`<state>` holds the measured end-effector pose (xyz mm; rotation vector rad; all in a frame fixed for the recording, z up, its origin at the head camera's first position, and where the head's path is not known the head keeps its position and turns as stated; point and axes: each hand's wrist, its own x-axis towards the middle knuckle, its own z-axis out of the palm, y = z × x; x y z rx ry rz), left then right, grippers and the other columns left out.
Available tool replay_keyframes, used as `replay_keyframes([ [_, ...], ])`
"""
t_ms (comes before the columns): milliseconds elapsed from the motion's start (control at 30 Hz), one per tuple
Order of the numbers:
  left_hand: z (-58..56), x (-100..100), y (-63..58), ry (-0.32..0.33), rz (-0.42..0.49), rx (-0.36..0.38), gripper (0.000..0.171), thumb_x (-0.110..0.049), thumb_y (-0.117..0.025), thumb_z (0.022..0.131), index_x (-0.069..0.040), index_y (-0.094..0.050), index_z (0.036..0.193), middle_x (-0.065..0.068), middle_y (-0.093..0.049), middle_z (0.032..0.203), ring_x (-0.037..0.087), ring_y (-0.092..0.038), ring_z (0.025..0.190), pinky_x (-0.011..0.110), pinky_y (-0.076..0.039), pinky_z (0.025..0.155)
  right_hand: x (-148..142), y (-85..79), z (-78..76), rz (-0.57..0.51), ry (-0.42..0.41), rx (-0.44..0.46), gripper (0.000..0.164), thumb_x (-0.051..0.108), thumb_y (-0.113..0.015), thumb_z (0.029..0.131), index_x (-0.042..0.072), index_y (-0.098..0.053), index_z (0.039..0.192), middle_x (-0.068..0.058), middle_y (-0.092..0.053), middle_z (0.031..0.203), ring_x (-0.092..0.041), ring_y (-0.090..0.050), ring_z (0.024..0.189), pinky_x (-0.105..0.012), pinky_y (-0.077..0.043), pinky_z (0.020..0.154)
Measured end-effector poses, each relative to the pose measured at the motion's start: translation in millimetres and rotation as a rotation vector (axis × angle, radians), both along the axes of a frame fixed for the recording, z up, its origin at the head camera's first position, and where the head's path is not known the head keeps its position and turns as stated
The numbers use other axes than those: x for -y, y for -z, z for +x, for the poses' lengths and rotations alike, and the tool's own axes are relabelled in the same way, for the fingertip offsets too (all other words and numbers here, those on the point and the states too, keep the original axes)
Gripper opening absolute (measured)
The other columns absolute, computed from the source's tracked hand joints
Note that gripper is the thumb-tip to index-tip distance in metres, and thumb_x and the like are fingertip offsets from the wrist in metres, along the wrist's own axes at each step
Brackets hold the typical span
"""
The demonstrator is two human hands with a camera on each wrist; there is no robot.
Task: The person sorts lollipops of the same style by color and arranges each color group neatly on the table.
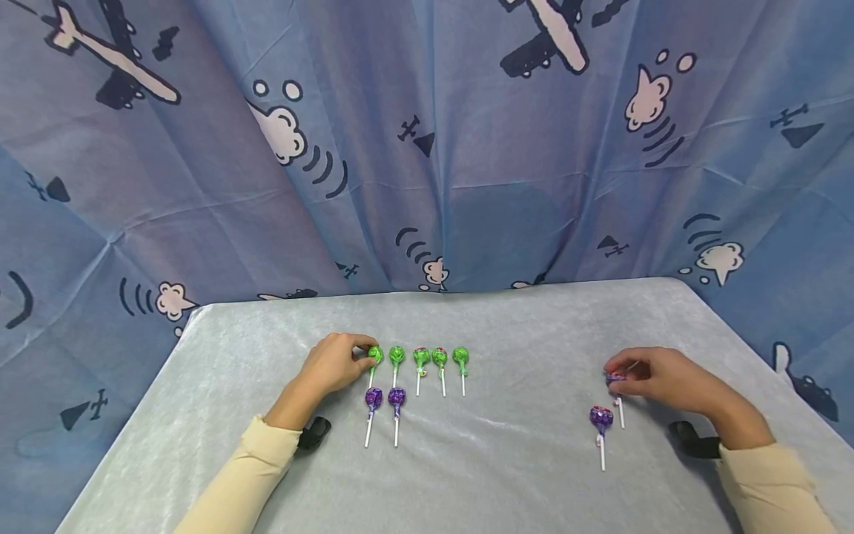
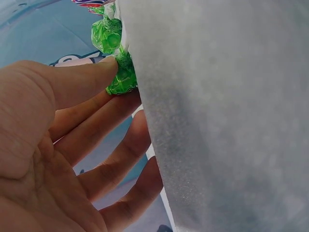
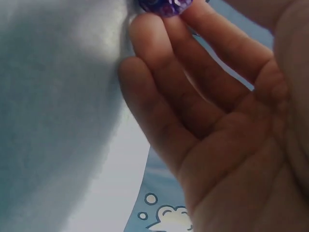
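At the left end of a row of green-wrapped lollipops, my left hand [image 1: 336,363] pinches the head of one green lollipop [image 2: 123,78] between thumb and fingers. Its white stick points toward me. The other green lollipops [image 1: 396,354] stretch rightward from it. Below the left end of that row lie two purple lollipops [image 1: 396,397], side by side. Far to the right, my right hand [image 1: 670,377] holds a purple lollipop [image 3: 166,6] by its head, partly hidden by the fingers. Another purple lollipop [image 1: 601,417] lies just in front of that hand.
A white cloth covers the table [image 1: 520,475]. Behind its far edge hangs a blue curtain [image 1: 507,222] printed with planes and clouds. Dark wrist cameras [image 1: 313,433] sit under both wrists, close to the tabletop.
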<state>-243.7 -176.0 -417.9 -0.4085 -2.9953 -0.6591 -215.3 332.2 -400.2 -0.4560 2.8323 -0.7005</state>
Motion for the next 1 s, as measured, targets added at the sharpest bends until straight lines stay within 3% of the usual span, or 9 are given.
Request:
replay_keyframes([
  [267,-1.0,0,-0.3,-0.002,0.001,0.000,0.026,-0.025,-0.077,0.087,-0.020,-0.076,0.113,0.000,-0.076,0.109,0.014,-0.068,0.084,0.039,-0.053,0.075,-11,-2.8,0.3,-0.010,-0.019,0.043,0.040,0.033,-0.076,0.087,0.009,-0.069,0.119,-0.005,-0.072,0.111,0.003,-0.059,0.088,-0.021,-0.051,0.071],
  [1000,0.4,0,-0.3,-0.004,0.002,0.005,0.026,-0.024,-0.077,0.087,-0.021,-0.076,0.113,0.000,-0.076,0.110,0.016,-0.069,0.086,0.039,-0.054,0.074,-12,-0.2,0.2,-0.009,-0.045,0.063,0.035,0.030,-0.071,0.092,0.010,-0.070,0.121,-0.008,-0.071,0.118,0.006,-0.058,0.092,-0.021,-0.051,0.073],
])
